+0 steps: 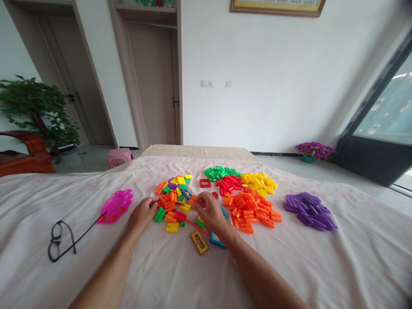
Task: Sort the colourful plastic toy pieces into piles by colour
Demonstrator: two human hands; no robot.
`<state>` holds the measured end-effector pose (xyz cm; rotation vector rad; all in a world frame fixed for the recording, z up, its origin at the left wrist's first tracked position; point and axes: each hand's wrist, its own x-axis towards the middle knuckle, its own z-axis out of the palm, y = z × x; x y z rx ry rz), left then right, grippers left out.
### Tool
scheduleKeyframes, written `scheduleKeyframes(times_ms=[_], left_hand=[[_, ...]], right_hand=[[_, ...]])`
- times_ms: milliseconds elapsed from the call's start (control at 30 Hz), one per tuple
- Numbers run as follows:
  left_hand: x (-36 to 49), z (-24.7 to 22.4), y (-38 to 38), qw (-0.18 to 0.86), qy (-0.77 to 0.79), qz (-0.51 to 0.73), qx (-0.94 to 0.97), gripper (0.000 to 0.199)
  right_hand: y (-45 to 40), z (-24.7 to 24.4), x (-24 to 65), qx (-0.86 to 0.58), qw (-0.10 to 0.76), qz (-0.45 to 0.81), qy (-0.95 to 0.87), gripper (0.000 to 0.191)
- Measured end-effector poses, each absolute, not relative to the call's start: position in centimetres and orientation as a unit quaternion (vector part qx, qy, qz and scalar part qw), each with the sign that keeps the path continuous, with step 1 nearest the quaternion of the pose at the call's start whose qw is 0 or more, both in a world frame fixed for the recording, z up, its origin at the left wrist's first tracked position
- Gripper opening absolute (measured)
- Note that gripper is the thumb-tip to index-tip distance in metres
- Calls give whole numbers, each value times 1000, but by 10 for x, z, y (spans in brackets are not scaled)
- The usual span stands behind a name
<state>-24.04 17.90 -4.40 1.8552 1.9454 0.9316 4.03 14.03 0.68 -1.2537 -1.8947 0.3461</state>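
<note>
A mixed pile of plastic building blocks (170,205) in orange, yellow, green, purple and red lies between my hands. At its left edge is my left hand (141,213), fingers curled together; whatever they hold, if anything, is hidden. My right hand (210,211) reaches over the pile's right side, its fingertips closed on an orange block (192,200). Sorted by colour beyond and right of it are heaps of green blocks (222,172), red blocks (229,185), yellow blocks (260,183), orange blocks (252,211) and purple blocks (309,210).
Eyeglasses (56,242) rest on the cloth at left, one arm touching a pink paw-shaped tray (114,207). Close to my right forearm are a yellow frame piece (199,243) and a blue frame piece (218,241). A red frame piece (205,183) lies farther back on the tablecloth (363,244).
</note>
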Motion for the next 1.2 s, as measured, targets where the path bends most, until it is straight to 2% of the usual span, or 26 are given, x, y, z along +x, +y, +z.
scheduleKeyframes(times_ms=[167,267,500,633,833,1000,1200], left_hand=[[-241,-45,180,145,682,319,642,34],[-241,-44,179,145,688,310,640,34],[-239,-40,177,148,700,299,631,34],[-239,-41,178,138,698,300,635,34],[-242,-49,181,142,688,313,639,34],[-243,-49,182,144,687,321,635,34],[-239,-42,177,140,682,322,641,33]], right_hand=[[158,23,76,-545,414,134,-717,29],[162,37,101,-566,381,87,-726,26],[159,61,152,-684,247,28,-686,25],[157,69,160,-699,248,5,-670,27],[153,63,112,-593,316,50,-739,26],[135,38,52,-455,294,93,-836,29],[119,11,11,-343,267,90,-896,46]])
